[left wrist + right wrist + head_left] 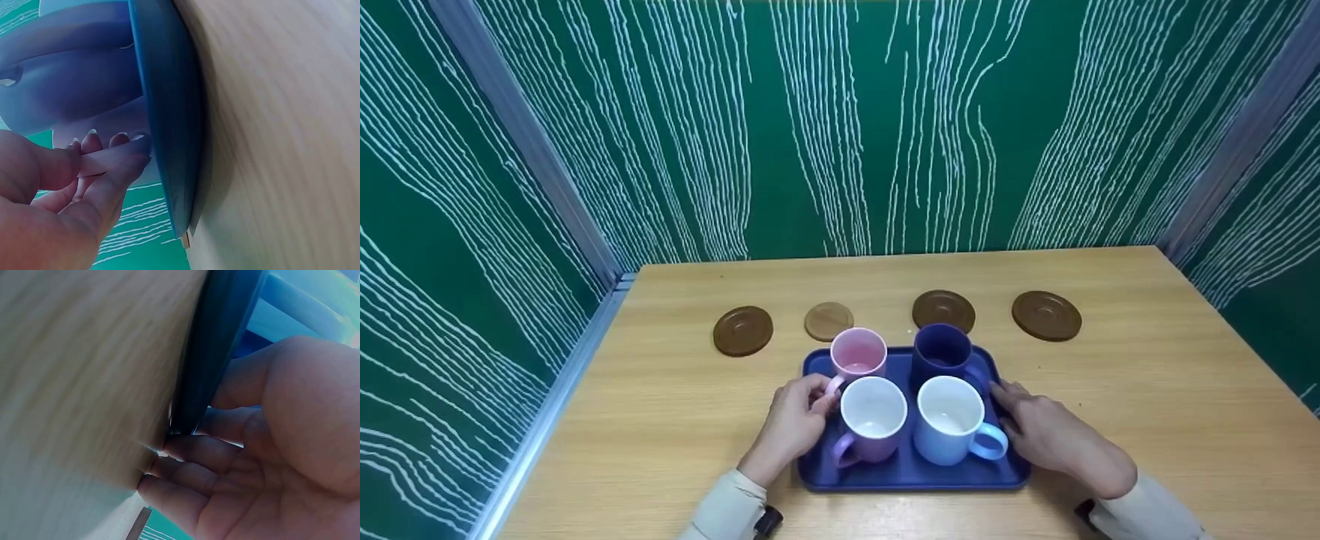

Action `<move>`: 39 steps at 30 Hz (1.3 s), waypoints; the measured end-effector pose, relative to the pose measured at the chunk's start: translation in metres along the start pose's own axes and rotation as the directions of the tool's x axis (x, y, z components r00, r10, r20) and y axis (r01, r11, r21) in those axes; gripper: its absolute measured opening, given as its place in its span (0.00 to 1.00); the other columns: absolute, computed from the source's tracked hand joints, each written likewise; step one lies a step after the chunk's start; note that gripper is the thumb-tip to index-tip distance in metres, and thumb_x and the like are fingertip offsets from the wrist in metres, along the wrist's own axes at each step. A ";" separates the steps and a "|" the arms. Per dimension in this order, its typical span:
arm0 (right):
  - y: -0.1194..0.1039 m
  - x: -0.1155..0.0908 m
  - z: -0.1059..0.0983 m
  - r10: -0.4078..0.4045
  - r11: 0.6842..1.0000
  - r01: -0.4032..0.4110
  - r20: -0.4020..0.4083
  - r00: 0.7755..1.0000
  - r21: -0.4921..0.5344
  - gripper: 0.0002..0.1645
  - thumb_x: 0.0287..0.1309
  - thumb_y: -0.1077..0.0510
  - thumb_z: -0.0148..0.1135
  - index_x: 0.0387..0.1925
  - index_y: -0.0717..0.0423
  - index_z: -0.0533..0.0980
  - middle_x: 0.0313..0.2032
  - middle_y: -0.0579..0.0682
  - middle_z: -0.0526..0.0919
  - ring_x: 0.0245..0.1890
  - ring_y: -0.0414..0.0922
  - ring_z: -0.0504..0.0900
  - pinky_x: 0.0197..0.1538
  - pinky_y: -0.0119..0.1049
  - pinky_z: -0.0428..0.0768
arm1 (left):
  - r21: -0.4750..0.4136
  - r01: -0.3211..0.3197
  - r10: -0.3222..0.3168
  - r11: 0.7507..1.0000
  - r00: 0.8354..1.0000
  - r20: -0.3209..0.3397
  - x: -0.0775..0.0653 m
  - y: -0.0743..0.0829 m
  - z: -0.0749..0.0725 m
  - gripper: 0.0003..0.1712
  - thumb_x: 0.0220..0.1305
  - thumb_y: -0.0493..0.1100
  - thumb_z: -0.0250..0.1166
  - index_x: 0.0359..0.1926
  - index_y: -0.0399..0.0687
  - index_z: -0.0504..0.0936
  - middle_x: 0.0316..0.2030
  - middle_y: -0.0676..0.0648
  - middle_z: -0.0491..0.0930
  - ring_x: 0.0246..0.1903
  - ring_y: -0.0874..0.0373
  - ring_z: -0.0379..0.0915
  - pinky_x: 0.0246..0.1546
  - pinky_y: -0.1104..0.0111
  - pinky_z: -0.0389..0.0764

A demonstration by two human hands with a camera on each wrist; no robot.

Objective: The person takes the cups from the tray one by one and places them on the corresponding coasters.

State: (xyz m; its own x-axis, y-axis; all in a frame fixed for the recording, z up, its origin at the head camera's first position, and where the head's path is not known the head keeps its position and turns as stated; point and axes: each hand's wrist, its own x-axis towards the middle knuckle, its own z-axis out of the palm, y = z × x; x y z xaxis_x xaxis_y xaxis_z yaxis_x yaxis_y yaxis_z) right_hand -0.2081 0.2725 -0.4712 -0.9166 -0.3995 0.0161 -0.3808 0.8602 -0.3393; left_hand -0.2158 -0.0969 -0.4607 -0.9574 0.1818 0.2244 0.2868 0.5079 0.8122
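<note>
My left hand [793, 421] pinches the handle of the pink mug [859, 351] between thumb and fingers; in the left wrist view the pale handle [115, 156] shows between them. The mug is at the back left of the blue tray [915, 480]. In front of it stands a purple mug [877, 442], its handle to the left. A dark blue mug [934, 375] occupies the back right, a light blue mug [945, 442] the front right. My right hand [1054, 435] holds the tray's right edge, thumb over the rim, lower fingertips [147, 482] down at the table.
Behind the tray, a row of round coasters lies on the wooden table [660, 450]: a dark brown one [743, 331] at left, a smaller light one [829, 321], and two more dark ones, one [943, 309] partly behind the dark blue mug, another [1046, 315] at right. Green panels [810, 150] enclose the table.
</note>
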 end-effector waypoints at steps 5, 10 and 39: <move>-0.001 0.001 0.000 0.005 1.000 -0.005 0.012 1.000 0.008 0.33 0.70 0.60 0.59 0.71 0.70 0.67 0.70 0.73 0.68 0.69 0.70 0.69 0.68 0.64 0.69 | 0.001 0.013 -0.013 1.000 1.000 -0.017 -0.001 -0.002 0.000 0.08 0.67 0.29 0.65 0.33 0.44 0.85 0.26 0.54 0.81 0.28 0.65 0.74 0.33 0.72 0.76; -0.002 0.002 0.003 0.001 1.000 -0.001 0.006 1.000 0.002 0.33 0.70 0.60 0.59 0.71 0.71 0.67 0.69 0.72 0.69 0.69 0.71 0.69 0.68 0.65 0.70 | -0.017 0.014 -0.014 1.000 0.999 -0.031 -0.003 -0.005 0.000 0.08 0.65 0.28 0.65 0.33 0.44 0.85 0.26 0.54 0.82 0.28 0.65 0.75 0.32 0.73 0.77; 0.000 0.003 -0.002 0.042 0.999 -0.042 0.042 0.998 0.015 0.34 0.70 0.60 0.59 0.73 0.69 0.66 0.70 0.73 0.68 0.71 0.70 0.67 0.69 0.65 0.68 | -0.073 0.103 -0.125 0.992 0.883 -0.452 0.031 0.032 -0.087 0.07 0.68 0.31 0.66 0.42 0.43 0.88 0.34 0.48 0.87 0.37 0.54 0.82 0.35 0.65 0.82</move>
State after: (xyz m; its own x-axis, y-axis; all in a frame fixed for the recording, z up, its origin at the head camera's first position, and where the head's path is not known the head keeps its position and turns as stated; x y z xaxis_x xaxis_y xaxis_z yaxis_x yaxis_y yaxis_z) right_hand -0.2105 0.2716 -0.4694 -0.9258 -0.3761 -0.0372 -0.3397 0.8713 -0.3542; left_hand -0.2395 -0.1480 -0.3806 -0.8968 -0.2836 0.3396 0.1830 0.4609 0.8683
